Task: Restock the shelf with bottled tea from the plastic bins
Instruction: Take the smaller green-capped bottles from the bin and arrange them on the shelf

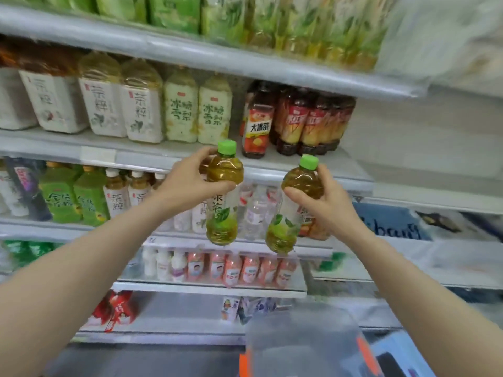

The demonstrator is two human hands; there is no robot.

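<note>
Both hands are raised in front of the shelving, each holding a green-capped bottle of tea by its shoulder. My left hand (187,178) grips one tea bottle (223,197), held upright before the edge of the second shelf (313,170). My right hand (324,202) grips the other tea bottle (291,213), tilted slightly with its base toward the left. A gap on that shelf lies between the pale pear-drink bottles (198,110) and the dark iced-tea bottles (299,121). The translucent plastic bin (302,341) sits low, near my body.
Shelves of bottled drinks fill the view: green tea packs (272,23) on top, white-labelled tea bottles (117,107) at left, small yoghurt-type bottles (231,268) lower down. To the right stands a white chest freezer (435,257) with blurred items on it.
</note>
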